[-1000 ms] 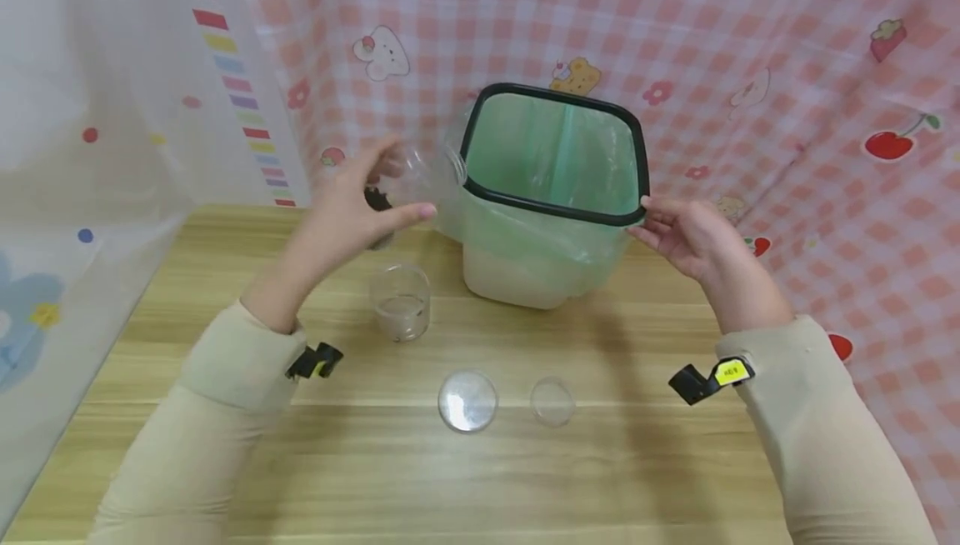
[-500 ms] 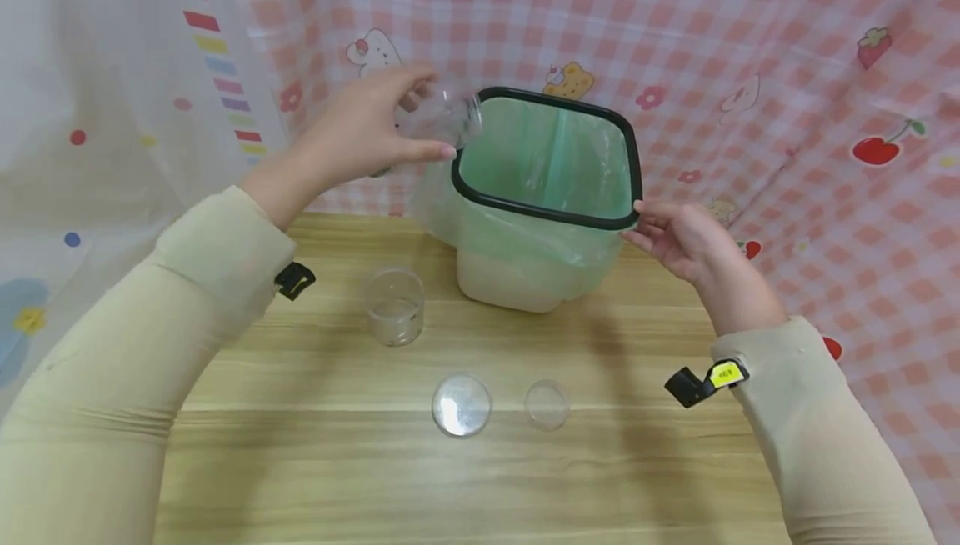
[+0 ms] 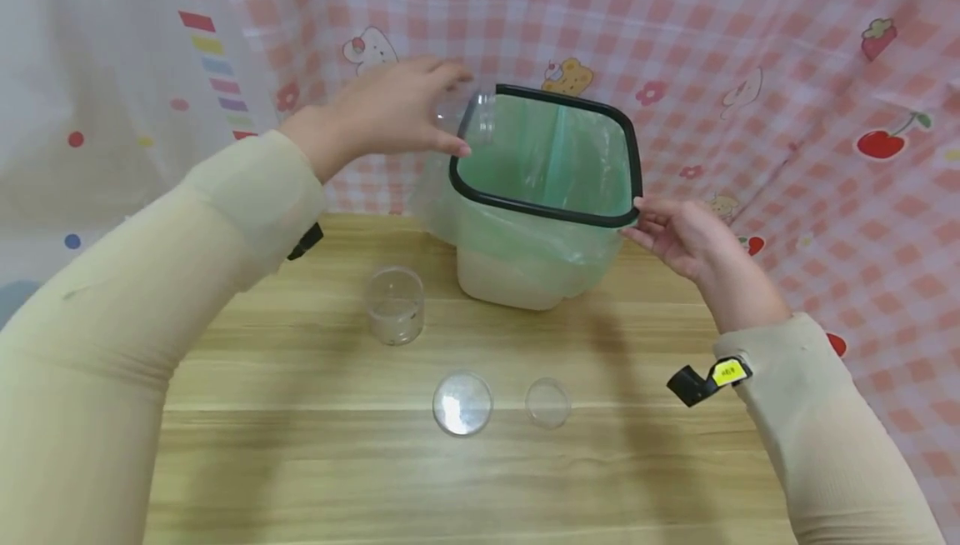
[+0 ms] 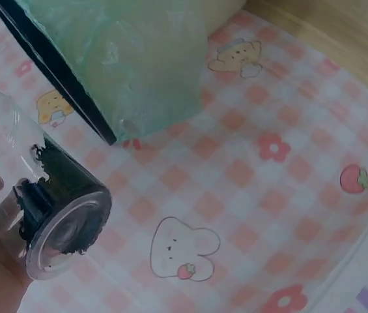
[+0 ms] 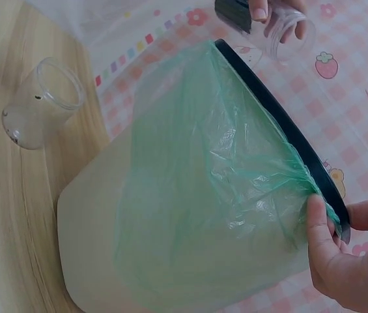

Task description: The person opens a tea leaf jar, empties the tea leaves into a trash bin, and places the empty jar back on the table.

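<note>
My left hand [image 3: 405,107] grips a clear plastic jar [image 3: 480,116] on its side over the left rim of the trash bin [image 3: 517,274]. In the left wrist view, dark material clings near the base of this jar [image 4: 66,202]; its mouth faces the bin. A green plastic bag [image 5: 197,150] lines the bin, folded over the outside under a black rim [image 3: 547,212]. At the bin's front right corner, my right hand [image 3: 686,237] pinches the rim and the bag edge between thumb and fingers, as the right wrist view [image 5: 353,248] shows.
A second clear jar [image 3: 395,307] stands upright on the wooden table [image 3: 480,495], left of the bin, with a few dark specks inside. Two clear round lids [image 3: 462,404] lie in front. A pink checked curtain [image 3: 697,45] hangs close behind the bin.
My left hand has lifted the jar and carried it right, tipping its mouth over the bin's left rim. My right hand stays on the corner of the rim.
</note>
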A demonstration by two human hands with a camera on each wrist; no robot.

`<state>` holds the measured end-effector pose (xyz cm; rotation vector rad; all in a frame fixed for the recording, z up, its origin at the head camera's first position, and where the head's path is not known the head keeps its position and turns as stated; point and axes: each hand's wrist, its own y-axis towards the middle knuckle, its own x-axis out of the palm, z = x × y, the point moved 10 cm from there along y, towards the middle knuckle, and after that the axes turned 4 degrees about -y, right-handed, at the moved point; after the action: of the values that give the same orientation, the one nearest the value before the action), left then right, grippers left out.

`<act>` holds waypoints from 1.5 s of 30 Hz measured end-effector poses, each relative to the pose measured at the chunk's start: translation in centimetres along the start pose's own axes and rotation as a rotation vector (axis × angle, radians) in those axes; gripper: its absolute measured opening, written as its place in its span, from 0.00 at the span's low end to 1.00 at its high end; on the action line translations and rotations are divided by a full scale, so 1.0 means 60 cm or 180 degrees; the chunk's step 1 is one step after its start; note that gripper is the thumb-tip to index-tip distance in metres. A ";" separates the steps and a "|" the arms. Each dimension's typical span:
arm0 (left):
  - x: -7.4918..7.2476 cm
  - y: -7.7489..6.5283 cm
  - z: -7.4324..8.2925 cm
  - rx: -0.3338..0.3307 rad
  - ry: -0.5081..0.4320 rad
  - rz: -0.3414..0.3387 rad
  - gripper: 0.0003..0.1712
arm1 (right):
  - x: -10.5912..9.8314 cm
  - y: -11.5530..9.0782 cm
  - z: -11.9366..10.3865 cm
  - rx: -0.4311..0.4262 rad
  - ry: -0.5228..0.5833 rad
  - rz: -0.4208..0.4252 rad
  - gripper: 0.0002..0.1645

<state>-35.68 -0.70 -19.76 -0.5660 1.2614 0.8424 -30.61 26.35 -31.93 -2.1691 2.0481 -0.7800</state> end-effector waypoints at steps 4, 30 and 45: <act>0.000 0.011 0.005 0.0011 0.0187 -0.0148 0.54 | -0.001 -0.001 0.000 -0.0013 -0.0100 0.0068 0.03; -0.003 0.051 0.064 0.0427 0.1225 -0.0546 0.51 | 0.001 -0.004 0.001 0.0049 0.0038 0.0009 0.02; -0.003 0.051 0.072 0.0484 0.1380 -0.0526 0.50 | 0.003 -0.005 -0.001 -0.0009 -0.0043 -0.0026 0.02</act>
<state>-35.65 4.41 -18.36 -0.7438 1.6311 0.4927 -30.34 26.24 -31.72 -2.1796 2.0366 -0.7615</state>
